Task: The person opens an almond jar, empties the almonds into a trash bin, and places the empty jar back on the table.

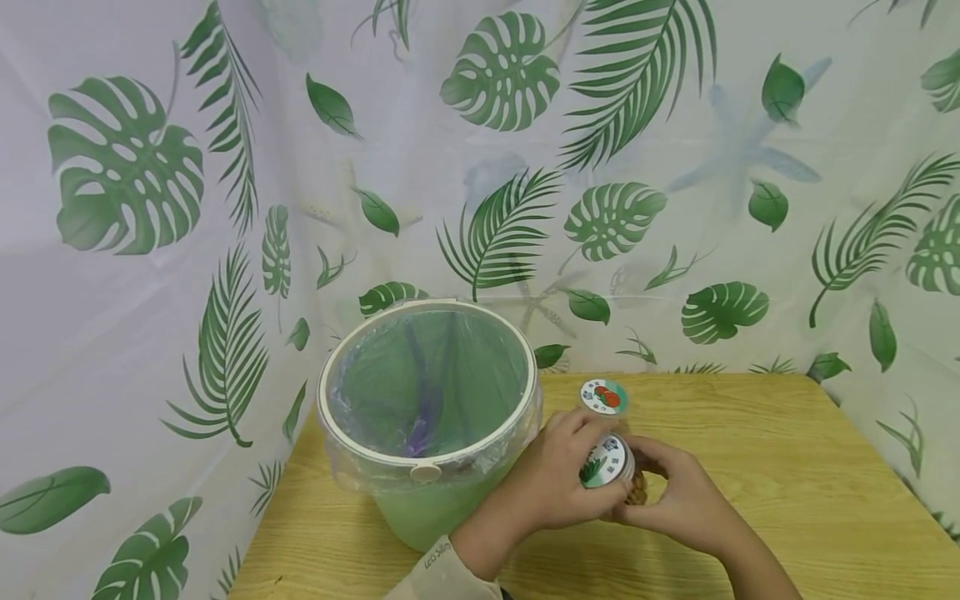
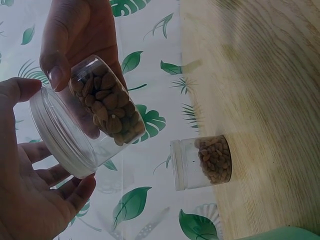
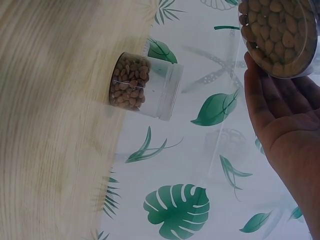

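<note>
1. The fingers of the left hand were clamped around the rim of a round lid with a green picture on it.
2. The fingers of the right hand were closed around the body of the clear jar beneath that lid. The jar, part filled with brown nuts, was tilted and held above the counter. Whether the lid was tight or loosened could not be told.
3. The likely risk was a spill: if the lid came away suddenly while the jar leaned, nuts could tumble out. Smooth plastic might also slip if the right hand's hold slackened.
4. Just beyond the hands, a second jar of nuts stood upright on the counter, its lid on, with a red picture on top.
5. To the left stood a pale green bin with a clear liner; behind hung a leaf-patterned sheet.
6. Counted: two hands, two jars, two lids, one bin, one liner. The nuts were too many to count.
</note>
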The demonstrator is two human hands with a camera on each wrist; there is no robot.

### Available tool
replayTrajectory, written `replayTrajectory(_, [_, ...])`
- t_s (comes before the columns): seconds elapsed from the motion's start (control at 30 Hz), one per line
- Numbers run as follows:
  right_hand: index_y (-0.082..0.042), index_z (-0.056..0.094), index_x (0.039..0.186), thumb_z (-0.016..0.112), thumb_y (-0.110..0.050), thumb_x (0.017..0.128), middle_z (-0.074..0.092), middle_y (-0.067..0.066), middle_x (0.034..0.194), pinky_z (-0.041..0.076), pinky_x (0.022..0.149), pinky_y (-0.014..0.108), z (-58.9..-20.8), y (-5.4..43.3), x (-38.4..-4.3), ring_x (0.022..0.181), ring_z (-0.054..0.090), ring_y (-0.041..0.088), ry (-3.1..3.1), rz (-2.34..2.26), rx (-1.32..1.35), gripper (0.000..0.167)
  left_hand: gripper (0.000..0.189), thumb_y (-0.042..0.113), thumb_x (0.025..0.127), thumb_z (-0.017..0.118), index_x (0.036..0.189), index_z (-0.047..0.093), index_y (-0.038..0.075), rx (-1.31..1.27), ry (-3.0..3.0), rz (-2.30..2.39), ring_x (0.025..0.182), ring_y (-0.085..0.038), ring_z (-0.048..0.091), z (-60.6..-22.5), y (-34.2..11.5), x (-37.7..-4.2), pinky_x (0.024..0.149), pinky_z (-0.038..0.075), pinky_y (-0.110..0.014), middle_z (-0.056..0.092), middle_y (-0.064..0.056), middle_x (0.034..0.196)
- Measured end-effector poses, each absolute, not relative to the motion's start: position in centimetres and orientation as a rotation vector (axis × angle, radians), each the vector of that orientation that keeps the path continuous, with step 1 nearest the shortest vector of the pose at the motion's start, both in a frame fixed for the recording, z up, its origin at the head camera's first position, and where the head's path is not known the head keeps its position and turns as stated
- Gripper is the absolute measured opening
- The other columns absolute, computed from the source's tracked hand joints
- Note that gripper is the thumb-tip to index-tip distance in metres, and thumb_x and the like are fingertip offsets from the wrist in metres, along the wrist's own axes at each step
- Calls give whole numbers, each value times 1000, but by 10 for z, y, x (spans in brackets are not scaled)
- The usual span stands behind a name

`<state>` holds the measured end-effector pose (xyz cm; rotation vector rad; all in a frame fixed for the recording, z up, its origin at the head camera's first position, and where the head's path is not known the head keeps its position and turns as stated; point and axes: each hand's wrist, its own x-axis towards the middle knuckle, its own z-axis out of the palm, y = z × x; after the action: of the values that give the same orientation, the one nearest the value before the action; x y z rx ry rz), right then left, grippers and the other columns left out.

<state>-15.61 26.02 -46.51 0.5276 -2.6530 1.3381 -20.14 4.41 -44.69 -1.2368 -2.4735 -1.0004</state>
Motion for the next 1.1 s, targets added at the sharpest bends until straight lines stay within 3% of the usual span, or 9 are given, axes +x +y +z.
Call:
replayTrajectory(0.27, [-19, 69, 136, 96, -28, 80, 76, -11, 113, 59, 94, 30, -466, 260, -156, 104, 70, 3, -2646, 1336, 531, 64, 60, 57, 99, 65, 150, 56, 28, -1173, -2535, -980, 124, -14, 55, -449, 44, -200, 87, 50, -21, 60, 5, 140])
replayTrajectory(0.53, [-13, 65, 143, 95, -27, 82, 75, -2, 127, 60, 94, 31, -467, 261, -157, 111, 69, 1, -2648, 1305, 538, 70, 70, 35, 89, 68, 156, 51, 25, -1335, -2458, -1036, 124, -12, 52, -448, 40, -201, 98, 50, -22, 54, 2, 146])
replayTrajectory(0.7, [-12, 63, 145, 95, -27, 82, 74, -1, 129, 60, 93, 31, -467, 260, -157, 111, 69, 1, -2646, 1289, 555, 73, 68, 32, 88, 66, 154, 53, 22, -1388, -2450, -1036, 132, -13, 50, -448, 38, -201, 105, 49, -25, 51, 1, 152])
replayTrajectory(1.1, [-11, 64, 145, 96, -29, 81, 75, -2, 127, 60, 94, 34, -466, 259, -157, 110, 68, 1, -2661, 1264, 544, 74, 65, 25, 89, 63, 153, 53, 19, -1398, -2453, -1065, 128, -12, 51, -449, 37, -203, 99, 48, -19, 50, 2, 155])
